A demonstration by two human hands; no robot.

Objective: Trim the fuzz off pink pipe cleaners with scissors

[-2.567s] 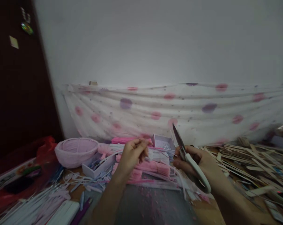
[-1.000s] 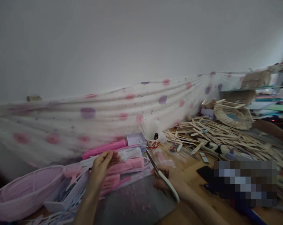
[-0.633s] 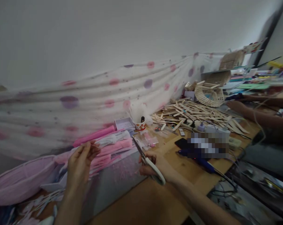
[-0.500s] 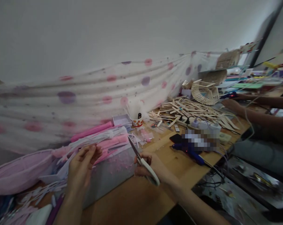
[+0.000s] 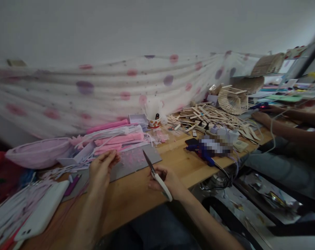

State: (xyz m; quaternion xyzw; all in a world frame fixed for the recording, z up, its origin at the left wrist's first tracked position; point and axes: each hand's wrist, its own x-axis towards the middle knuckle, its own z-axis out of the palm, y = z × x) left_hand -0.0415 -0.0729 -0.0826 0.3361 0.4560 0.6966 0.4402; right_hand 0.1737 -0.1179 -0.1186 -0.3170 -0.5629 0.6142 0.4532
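Note:
My right hand (image 5: pixel 164 180) grips a pair of scissors (image 5: pixel 161 184) by its white handles, the blades pointing up and away over the table. To its left, my left hand (image 5: pixel 102 168) is raised with thumb and fingertips pinched together; whatever lies between them is too small to make out. Just beyond that hand, bundles of pink pipe cleaners (image 5: pixel 121 141) and white ones (image 5: pixel 118 131) lie at the back of a grey mat (image 5: pixel 136 161). Pink fluffy scraps (image 5: pixel 132 158) are scattered over the mat.
A lilac basket (image 5: pixel 40 152) stands at left, with a white phone (image 5: pixel 44 208) nearer me. Behind are a small box (image 5: pixel 138 119) and paper cup (image 5: pixel 154 122). Rightward lie wooden sticks (image 5: pixel 204 116), a blue glue gun (image 5: pixel 206 152) and cables. Another person's arms (image 5: pixel 282 123) reach in from the right.
The view has tilted down and turned slightly left, showing more of the table's front and the phone. Both hands keep nearly the same pose, with the scissors still in the right one.

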